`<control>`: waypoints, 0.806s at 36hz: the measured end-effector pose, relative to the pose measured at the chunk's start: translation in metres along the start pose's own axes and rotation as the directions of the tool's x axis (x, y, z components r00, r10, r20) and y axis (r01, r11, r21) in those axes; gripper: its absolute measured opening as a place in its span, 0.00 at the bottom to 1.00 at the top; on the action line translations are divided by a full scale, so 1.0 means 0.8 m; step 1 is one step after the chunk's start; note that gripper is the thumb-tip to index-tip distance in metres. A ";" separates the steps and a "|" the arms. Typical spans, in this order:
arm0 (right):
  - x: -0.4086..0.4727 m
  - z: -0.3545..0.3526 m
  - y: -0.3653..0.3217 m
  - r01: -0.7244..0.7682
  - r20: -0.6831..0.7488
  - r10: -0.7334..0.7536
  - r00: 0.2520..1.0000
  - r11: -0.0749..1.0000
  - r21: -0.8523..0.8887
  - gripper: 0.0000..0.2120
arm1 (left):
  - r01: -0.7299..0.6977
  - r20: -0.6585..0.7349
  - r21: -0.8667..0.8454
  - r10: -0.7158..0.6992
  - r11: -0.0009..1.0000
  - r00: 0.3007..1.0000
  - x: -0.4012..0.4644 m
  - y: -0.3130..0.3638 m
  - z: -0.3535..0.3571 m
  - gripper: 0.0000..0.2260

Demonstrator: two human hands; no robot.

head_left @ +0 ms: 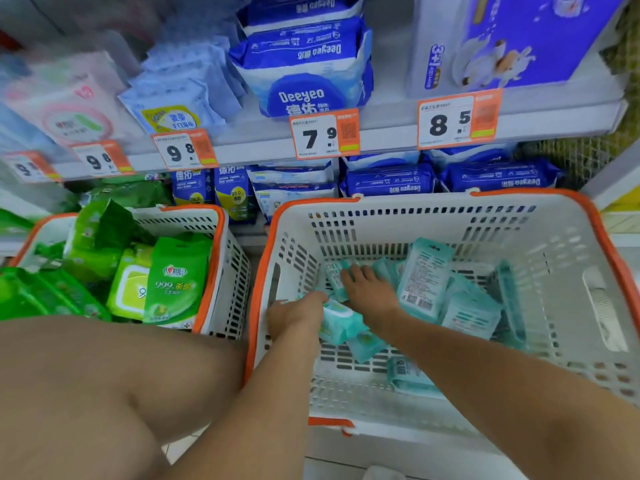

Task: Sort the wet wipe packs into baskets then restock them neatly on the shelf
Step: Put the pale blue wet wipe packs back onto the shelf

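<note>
Below price-tagged shelves (pixel 381 133), two white baskets (pixel 519 230); left hand (pixel 294 315) grips a teal pack (pixel 341 322), right hand (pixel 369 291) presses others.

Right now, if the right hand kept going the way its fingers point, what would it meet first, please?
Probably the teal wipe packs beneath the right hand's fingertips; it may already touch them. Beyond them stands the basket's far wall.
</note>
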State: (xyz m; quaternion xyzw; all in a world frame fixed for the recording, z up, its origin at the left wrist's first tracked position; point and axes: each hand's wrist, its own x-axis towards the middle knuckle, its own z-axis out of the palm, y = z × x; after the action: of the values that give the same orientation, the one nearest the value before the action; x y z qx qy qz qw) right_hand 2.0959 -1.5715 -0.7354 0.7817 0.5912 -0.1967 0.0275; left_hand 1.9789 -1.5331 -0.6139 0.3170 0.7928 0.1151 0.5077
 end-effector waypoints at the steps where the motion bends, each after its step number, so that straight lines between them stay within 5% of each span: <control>1: 0.006 -0.006 0.004 0.018 0.013 -0.018 1.000 0.999 0.033 0.29 | -0.005 0.018 -0.005 0.005 1.000 1.000 0.005 0.001 0.003 0.27; 4: 0.020 -0.041 0.028 -0.029 -0.038 0.055 0.998 0.869 0.495 0.15 | 0.007 0.101 -0.036 -0.003 0.999 0.995 0.012 0.010 0.011 0.17; 7: 0.015 -0.091 0.061 -0.123 0.009 0.267 0.964 0.415 0.902 0.11 | 0.077 0.195 -0.178 -0.042 0.981 0.980 0.009 0.027 0.016 0.10; 10: -0.006 -0.134 0.079 -0.201 0.199 0.224 0.954 -0.014 0.980 0.10 | 0.095 0.284 -0.250 -0.021 0.964 0.959 -0.001 0.046 0.015 0.10; 13: -0.027 -0.167 0.093 -0.169 0.189 0.240 0.952 -0.101 0.980 0.09 | 0.069 0.373 -0.302 0.052 0.951 0.926 -0.019 0.062 0.009 0.09; 16: -0.052 -0.207 0.096 -0.080 0.122 0.269 0.955 -0.160 0.984 0.11 | -0.112 0.433 -0.363 0.274 0.925 0.859 -0.042 0.083 0.004 0.11; 19: -0.076 -0.269 0.093 0.026 0.045 0.322 0.946 -0.214 0.977 0.12 | -0.290 0.436 -0.494 0.522 0.820 0.733 -0.077 0.120 -0.012 0.22; 22: -0.101 -0.345 0.091 0.131 -0.058 0.337 0.940 -0.198 0.971 0.13 | -0.420 0.458 -0.569 0.696 0.707 0.553 -0.124 0.171 -0.041 0.22; 26: -0.138 -0.447 0.087 0.202 -0.127 0.297 0.946 -0.237 0.950 0.15 | -0.447 0.510 -0.667 0.803 0.596 0.310 -0.195 0.230 -0.085 0.32; 29: -0.168 -0.505 0.077 0.201 -0.156 0.178 0.972 -0.274 0.940 0.19 | -0.448 0.558 -0.677 0.804 0.584 0.204 -0.234 0.263 -0.103 0.34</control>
State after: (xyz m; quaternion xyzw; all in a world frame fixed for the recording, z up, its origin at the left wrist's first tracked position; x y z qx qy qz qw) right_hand 2.2347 -1.6014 -0.3291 0.5011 0.2031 -0.4955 -0.6798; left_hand 2.0410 -1.4755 -0.3332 0.5275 0.2027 0.2961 0.7701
